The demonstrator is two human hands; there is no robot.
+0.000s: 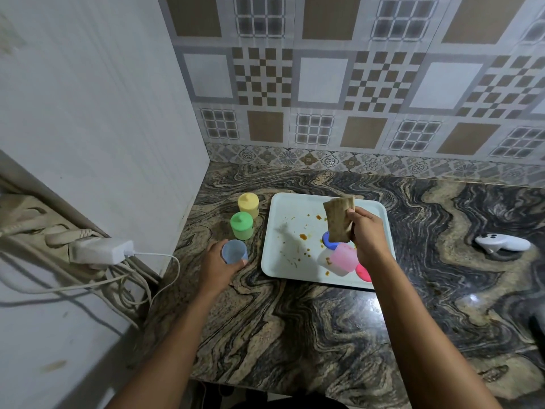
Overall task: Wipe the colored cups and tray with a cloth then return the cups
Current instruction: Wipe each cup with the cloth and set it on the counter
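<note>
1. The left forearm (177,329) and right forearm (413,320) reached out over the marbled tabletop (295,320).
2. The white tray (283,261), spotted with brown stains, sat to the right of the left hand (216,268).
3. That hand's fingers wrapped the blue cup (234,251), upright, off the tray and just beside the green cup (241,225) and yellow cup (248,204).
4. The right hand (367,236) pinched the cloth (339,221) above the tray. The pink cup (343,258) lay just below it, nearer this hand, I'd say.
</note>
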